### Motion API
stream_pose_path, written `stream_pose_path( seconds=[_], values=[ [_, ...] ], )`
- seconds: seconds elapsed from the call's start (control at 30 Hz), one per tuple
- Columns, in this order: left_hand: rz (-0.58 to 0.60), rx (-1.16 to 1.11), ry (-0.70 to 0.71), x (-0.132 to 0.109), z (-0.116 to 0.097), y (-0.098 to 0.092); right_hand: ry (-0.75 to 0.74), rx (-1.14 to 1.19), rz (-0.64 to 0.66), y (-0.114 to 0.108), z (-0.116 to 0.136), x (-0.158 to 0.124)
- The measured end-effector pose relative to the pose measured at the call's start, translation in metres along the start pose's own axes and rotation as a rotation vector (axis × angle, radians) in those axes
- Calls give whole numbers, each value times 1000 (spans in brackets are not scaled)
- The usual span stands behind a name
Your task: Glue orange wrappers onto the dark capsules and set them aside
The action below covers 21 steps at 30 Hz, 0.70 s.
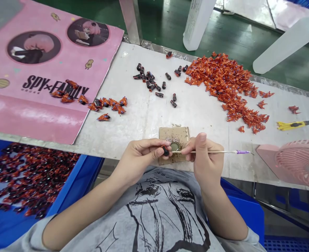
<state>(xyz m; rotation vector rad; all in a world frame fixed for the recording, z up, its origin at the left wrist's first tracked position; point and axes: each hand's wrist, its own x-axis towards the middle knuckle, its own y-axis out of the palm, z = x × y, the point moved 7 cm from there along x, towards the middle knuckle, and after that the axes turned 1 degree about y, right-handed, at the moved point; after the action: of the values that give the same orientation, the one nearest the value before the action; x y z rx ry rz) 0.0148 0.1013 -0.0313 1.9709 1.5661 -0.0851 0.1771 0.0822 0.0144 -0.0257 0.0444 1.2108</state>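
My left hand [141, 155] pinches a small black piece [165, 151] at the table's near edge. My right hand [204, 154] grips a thin stick with a purple tip [222, 152], held level, its other end pointing at the black piece. Both hands hover over a small brown cardboard pad [174, 136] with a round greenish spot [174, 147]. Several black pieces [154, 82] lie scattered further back. A large heap of orange pieces [228, 87] spreads at the back right.
A pink printed mat [39, 70] carrying several orange-black pieces [109, 105] covers the table's left. A blue bin [26, 182] of painted pieces sits lower left. A yellow cutter [292, 124], a pink fan [298, 162] and two white bottles [198, 21] stand to the right and behind.
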Motion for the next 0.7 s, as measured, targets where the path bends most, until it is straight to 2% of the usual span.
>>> stream_pose_path(
  seconds=[0.13,0.27,0.57,0.7],
  values=[
    [-26,-43,-70,-1,4,2,-89,-20,47,8,13,-4],
    [-46,-60,-85,-2,3,2,-119,-72,65,10,14,-6],
    [-39,-22,-48,-3,2,2,-185,-160,133,13,17,-6],
    [-33,13,-15,-4,2,3,-254,-217,245,17,23,-4]
  ],
)
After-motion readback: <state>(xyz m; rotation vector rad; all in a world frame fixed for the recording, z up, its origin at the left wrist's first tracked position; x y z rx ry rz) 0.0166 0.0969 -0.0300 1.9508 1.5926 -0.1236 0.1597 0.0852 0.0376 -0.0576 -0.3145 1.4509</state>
